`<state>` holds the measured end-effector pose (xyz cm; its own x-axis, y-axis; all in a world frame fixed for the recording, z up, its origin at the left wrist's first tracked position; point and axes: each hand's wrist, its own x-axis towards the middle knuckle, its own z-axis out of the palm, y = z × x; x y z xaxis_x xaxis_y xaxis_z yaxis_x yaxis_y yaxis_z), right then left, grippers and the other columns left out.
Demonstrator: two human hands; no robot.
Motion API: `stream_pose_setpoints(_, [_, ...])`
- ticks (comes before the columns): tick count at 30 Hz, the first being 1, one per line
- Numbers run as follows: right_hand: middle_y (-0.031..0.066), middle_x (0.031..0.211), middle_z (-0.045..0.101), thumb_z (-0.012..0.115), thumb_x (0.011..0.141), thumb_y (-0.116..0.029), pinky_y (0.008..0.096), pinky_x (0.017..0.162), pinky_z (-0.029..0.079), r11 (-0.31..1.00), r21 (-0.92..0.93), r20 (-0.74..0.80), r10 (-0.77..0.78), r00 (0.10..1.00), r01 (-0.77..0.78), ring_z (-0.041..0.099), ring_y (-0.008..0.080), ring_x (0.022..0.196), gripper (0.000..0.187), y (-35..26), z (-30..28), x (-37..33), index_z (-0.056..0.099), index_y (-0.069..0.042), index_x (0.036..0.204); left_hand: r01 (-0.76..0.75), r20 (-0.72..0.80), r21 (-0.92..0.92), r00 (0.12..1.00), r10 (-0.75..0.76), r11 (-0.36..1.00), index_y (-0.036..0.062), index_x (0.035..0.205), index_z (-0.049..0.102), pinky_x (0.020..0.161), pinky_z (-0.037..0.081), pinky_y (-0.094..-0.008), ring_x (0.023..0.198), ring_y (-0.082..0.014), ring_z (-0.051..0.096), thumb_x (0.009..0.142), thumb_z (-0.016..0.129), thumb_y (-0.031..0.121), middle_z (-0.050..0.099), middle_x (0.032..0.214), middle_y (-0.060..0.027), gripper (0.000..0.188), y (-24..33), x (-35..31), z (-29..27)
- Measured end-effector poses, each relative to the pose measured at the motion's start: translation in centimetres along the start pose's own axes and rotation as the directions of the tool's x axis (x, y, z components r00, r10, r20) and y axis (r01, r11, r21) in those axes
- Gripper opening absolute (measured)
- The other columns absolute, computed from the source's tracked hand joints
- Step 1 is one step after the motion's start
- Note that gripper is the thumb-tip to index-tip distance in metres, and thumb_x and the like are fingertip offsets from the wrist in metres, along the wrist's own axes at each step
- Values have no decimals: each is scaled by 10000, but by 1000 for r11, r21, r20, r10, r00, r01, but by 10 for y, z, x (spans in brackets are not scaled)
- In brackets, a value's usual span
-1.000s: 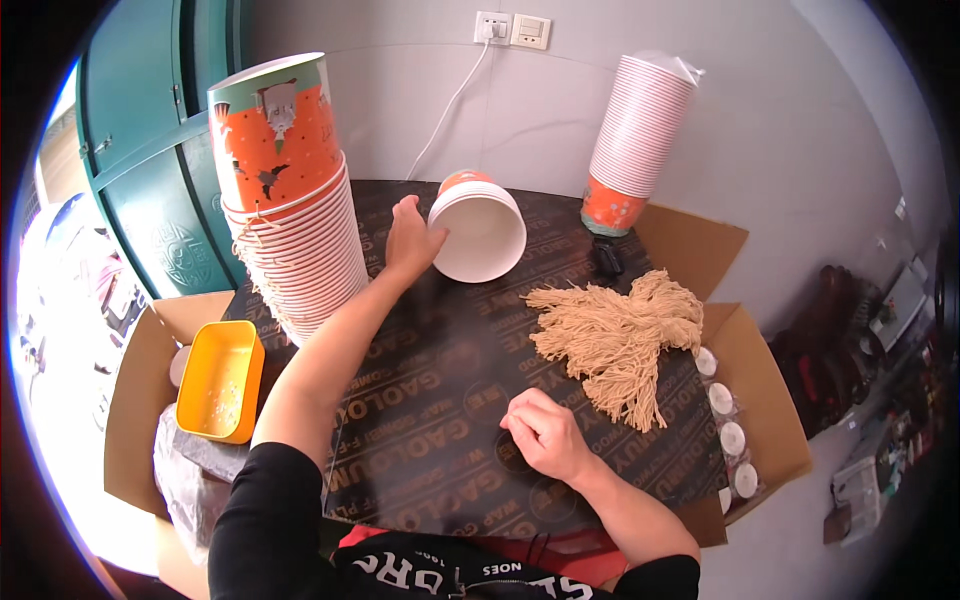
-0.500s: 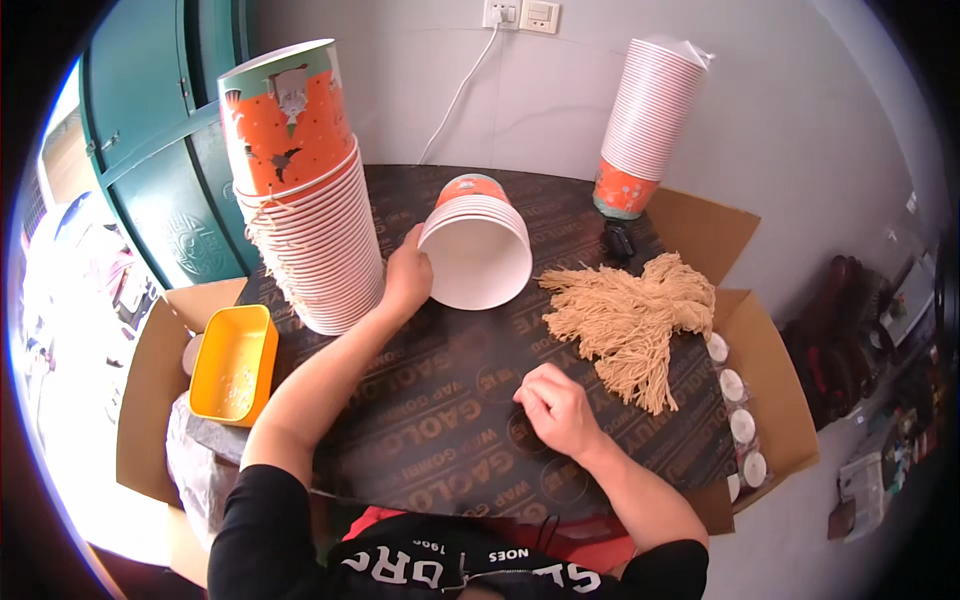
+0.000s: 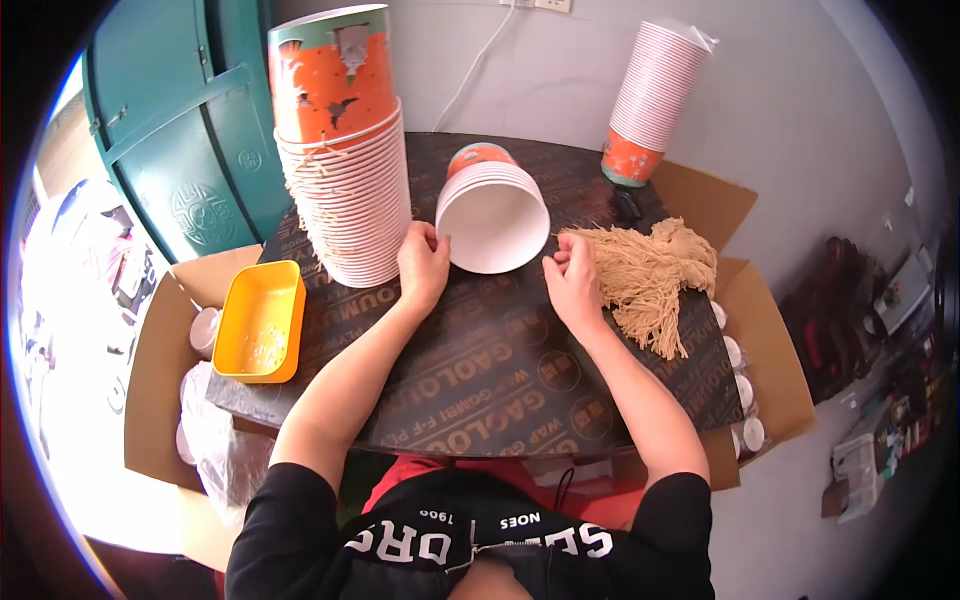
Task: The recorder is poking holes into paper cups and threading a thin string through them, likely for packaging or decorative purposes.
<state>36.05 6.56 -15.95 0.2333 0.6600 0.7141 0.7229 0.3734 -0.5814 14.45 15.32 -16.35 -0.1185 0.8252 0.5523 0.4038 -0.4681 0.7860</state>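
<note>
Left grip (image 3: 424, 266) and right grip (image 3: 575, 280) curled beside lying cups (image 3: 494, 222), hold unclear; tabletop (image 3: 440, 335) bears tan lettering (image 3: 478, 412).

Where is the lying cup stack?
In the head view, the cup stack lies in the far middle of the table, between the left hand and the right hand.

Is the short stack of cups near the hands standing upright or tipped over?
Tipped over: the cups lie sideways, their white inside facing the camera, orange outside showing behind.
</note>
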Motion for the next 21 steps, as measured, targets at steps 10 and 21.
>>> stream_pose_setpoints(10, [136, 881, 546, 651, 865, -27, 434, 709, 461, 997, -77, -91, 16, 996, -23, 566, 315, 775, 179, -3, 33, 36, 519, -15, 986, -35, -20, -26, 999, 35, 999, -7, 856, 573, 644, 505, -387, 653, -283, 621, 818, 725, 59, 616, 715, -142, 169, -10, -6, -1])
stream_pose_setpoints(21, [220, 1170, 645, 543, 874, -6, 460, 895, 506, 998, -31, -70, 51, 996, -54, 626, 404, 1081, 363, -15, 31, 26, 571, -9, 1236, 174, 194, -658, 979, -58, 732, -94, 1114, 611, 652, 513, -298, 722, -188, 634, 819, 453, 89, 669, 907, -95, 381, -12, 1, -5])
